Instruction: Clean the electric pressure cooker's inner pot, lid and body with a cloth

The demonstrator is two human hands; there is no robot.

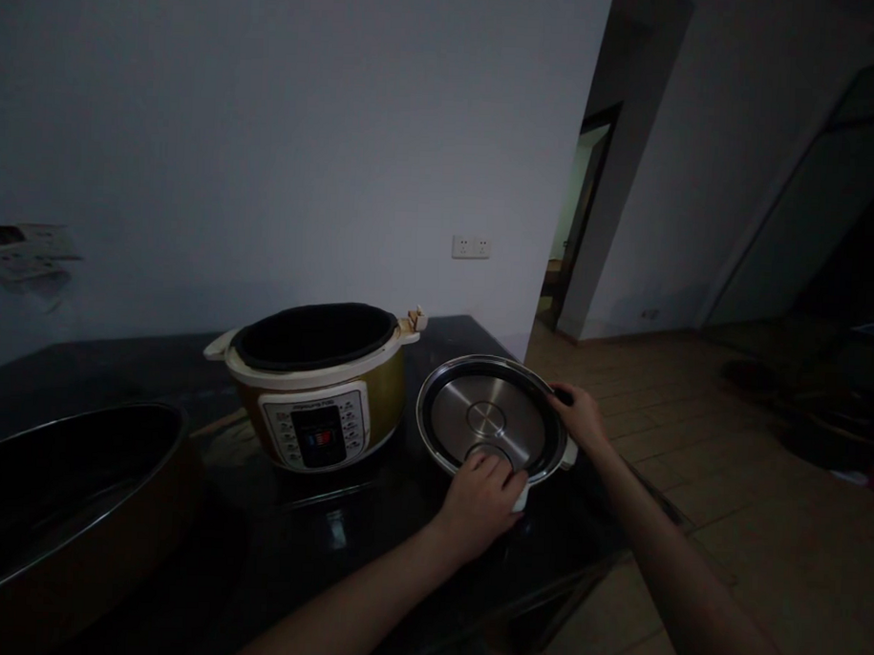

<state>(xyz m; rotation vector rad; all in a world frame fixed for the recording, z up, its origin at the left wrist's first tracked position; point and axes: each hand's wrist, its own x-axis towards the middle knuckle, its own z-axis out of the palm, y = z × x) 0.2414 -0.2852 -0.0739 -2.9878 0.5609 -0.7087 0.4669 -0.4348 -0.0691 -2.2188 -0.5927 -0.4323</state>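
My surface (292,552) is dark and glossy, catching a pale reflection just left of my left hand (483,496). Beyond and left of that hand, the cooker (387,393) stands upright on it, open at the top. Farther left sits a wide, dark-rimmed pot (129,536). Whether the lid (452,414) at my left hand touches the surface, I can't tell.

A double socket (471,247) sits on the pale wall (306,151), right of a patchy fitting (34,251); over there, a doorway (581,208) opens above a tiled floor (639,401).
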